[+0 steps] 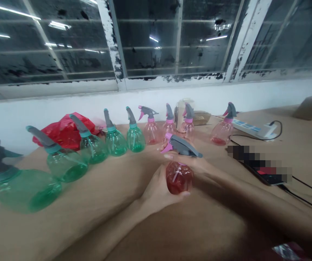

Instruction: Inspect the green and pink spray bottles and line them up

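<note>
A spray bottle [179,181] with clear pink walls, red liquid and a grey-and-pink trigger head [185,145] stands tilted slightly in front of me. My left hand [159,188] is closed around the lower body from the left and below. With its fingers wrapped about the neck under the trigger head, my right hand [190,161] grips it from the right. Behind it are several pink spray bottles [152,134] with a little red liquid. To the left runs a curved row of green spray bottles [66,163], each holding green liquid.
A red plastic bag [63,130] lies behind the green bottles. At the right are a white power strip [253,129] with a black cable and a phone [274,178], partly pixelated. A cardboard piece [310,107] stands far right on the brown table [112,203], below the windows.
</note>
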Available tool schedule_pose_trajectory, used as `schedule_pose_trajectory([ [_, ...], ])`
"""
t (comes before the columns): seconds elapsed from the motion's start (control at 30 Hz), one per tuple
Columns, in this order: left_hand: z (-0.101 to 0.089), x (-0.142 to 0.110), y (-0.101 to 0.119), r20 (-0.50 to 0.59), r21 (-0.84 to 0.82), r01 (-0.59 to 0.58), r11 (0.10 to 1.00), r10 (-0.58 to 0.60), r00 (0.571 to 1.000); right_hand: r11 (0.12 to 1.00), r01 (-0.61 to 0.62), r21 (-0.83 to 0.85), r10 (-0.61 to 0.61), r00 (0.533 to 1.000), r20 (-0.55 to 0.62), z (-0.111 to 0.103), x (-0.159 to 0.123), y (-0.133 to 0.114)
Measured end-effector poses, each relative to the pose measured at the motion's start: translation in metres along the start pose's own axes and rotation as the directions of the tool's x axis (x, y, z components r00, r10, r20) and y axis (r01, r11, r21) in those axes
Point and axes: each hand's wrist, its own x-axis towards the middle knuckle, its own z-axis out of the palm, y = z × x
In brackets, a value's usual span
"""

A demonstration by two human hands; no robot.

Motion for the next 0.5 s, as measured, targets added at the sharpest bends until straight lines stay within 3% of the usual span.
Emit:
schedule_pose_trajectory([
  [0.2,0.000,0.001,-0.001,0.024,-0.027,-0.084,0.996,0.085,0.996,0.974,0.112,-0.195,-0.108,0.994,0.032,0.001,0.001,-0.016],
  [0.5,0.002,0.001,-0.004,0.046,-0.009,-0.092,0.996,0.092,0.995,0.920,0.103,-0.379,-0.122,0.992,-0.025,-0.005,0.001,-0.008],
])
